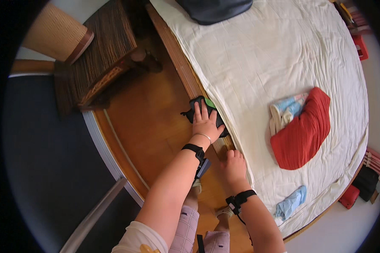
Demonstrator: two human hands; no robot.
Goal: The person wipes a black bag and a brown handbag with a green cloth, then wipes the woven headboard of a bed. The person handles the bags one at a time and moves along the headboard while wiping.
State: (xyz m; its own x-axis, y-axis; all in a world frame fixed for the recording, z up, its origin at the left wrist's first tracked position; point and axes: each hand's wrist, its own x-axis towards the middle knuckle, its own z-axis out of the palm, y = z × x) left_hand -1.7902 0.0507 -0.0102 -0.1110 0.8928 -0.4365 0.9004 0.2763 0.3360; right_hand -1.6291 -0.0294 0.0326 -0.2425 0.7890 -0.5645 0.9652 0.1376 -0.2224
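Observation:
My left hand (206, 124) lies with spread fingers on a crumpled black piece of cloth-like material (195, 104) with a bright green patch. It presses this against the wooden side rail (175, 55) of a bed, beside the white sheet (257, 55). What the black and green thing is exactly, I cannot make out. Closer to me, my right hand (233, 166) is closed with curled fingers at the same rail, by the hanging sheet edge. Whether it grips anything is hidden.
On the bed lie a red cloth (302, 135), a patterned light cloth (285, 110), a small blue cloth (291, 203) and a dark object (215, 10). A dark wooden piece of furniture (101, 50) stands at the far left over the brown floor (143, 114).

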